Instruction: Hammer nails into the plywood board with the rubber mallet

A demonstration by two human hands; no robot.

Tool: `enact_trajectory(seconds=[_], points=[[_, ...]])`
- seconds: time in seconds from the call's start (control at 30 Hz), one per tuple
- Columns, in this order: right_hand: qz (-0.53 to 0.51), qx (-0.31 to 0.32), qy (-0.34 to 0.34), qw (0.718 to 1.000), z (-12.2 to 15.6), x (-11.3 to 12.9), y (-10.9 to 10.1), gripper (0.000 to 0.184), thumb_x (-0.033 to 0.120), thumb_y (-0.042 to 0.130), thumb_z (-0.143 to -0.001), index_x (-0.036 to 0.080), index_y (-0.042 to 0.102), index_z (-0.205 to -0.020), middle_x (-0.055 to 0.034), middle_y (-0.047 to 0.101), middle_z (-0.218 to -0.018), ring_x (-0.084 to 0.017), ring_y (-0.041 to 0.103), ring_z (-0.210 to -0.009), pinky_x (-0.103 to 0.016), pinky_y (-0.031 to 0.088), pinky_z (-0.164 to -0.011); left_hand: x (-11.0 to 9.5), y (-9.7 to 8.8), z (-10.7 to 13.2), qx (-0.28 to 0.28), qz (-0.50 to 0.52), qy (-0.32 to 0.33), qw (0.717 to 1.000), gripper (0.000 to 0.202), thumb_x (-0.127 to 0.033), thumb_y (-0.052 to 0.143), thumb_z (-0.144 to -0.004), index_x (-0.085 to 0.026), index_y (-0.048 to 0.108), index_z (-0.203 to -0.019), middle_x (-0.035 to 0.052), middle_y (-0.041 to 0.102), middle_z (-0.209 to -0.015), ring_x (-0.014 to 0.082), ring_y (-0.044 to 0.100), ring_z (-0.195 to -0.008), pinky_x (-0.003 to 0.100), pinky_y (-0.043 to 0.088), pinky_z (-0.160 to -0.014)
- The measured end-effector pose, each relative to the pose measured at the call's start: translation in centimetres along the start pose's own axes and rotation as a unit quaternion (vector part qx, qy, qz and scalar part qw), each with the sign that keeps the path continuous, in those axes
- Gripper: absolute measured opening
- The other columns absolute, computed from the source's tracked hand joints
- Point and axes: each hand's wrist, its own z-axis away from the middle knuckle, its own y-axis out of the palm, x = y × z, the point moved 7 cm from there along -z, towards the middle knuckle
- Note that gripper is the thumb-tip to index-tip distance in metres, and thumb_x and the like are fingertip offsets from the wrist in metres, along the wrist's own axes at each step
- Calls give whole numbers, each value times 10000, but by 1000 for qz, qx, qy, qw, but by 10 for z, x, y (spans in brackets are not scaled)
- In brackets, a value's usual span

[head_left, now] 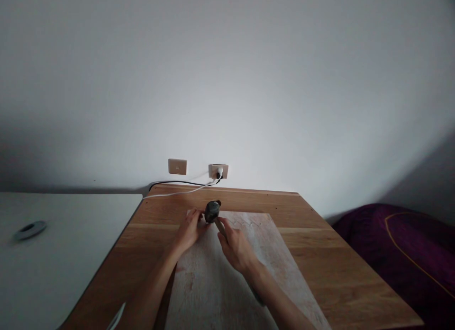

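My right hand (pixel 235 245) is wrapped round the wooden handle of a hammer (pixel 212 211), its index finger stretched along the handle close to the dark metal head. The handle's lower end shows beneath my right forearm. Just left of the hammer head, my left hand (pixel 191 228) is closed in a pinch near the far left corner of a worn, whitish wooden board (pixel 213 278). What its fingertips hold, if anything, is too small and partly hidden behind the hammer head. Several small marks or bits show along the board's far edge, right of the hammer.
The board lies on a brown wooden table (pixel 320 259) against a pale wall. A white table (pixel 71 254) adjoins on the left, with a grey ring-shaped roll (pixel 30 230) on it. Cables run to a wall socket (pixel 214 171). A purple cushioned seat (pixel 377 240) stands at right.
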Motion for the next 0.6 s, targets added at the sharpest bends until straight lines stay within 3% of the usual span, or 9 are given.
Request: enact_trajectory(seconds=[0.17, 0.37, 0.47, 0.6], points=[[-27, -17, 14, 999, 21, -11, -7, 462, 150, 437, -963, 205, 512, -1416, -20, 740, -772, -203, 695, -664, -290, 477, -671, -4, 0, -4, 13, 0, -4, 1000, 64, -209, 640, -878, -199, 688, -920, 62, 647, -936, 230, 614, -900, 369, 521, -825], [-35, -17, 9, 999, 27, -6, -11, 472, 154, 427, -952, 194, 518, -1413, -2, 692, -700, -211, 672, -632, -307, 484, -659, -8, 0, -6, 32, 16, -3, 999, 109, -148, 595, -859, -201, 677, -811, 70, 666, -902, 239, 638, -906, 373, 527, -826], [-36, -32, -9, 999, 19, 2, -14, 469, 164, 440, -958, 209, 515, -1418, -18, 742, -781, -219, 720, -704, -316, 516, -711, -6, 0, -3, 22, 26, 3, 999, 123, -212, 637, -870, -208, 704, -973, 72, 676, -973, 242, 632, -933, 390, 536, -856], [-52, -34, -31, 998, 7, 11, -9, 481, 155, 426, -978, 219, 478, -1452, -59, 800, -997, -222, 772, -878, -306, 542, -795, -1, -4, 0, -15, 32, -6, 999, 541, -319, 809, -759, -213, 610, -1251, 78, 653, -1138, 235, 611, -962, 413, 531, -903]])
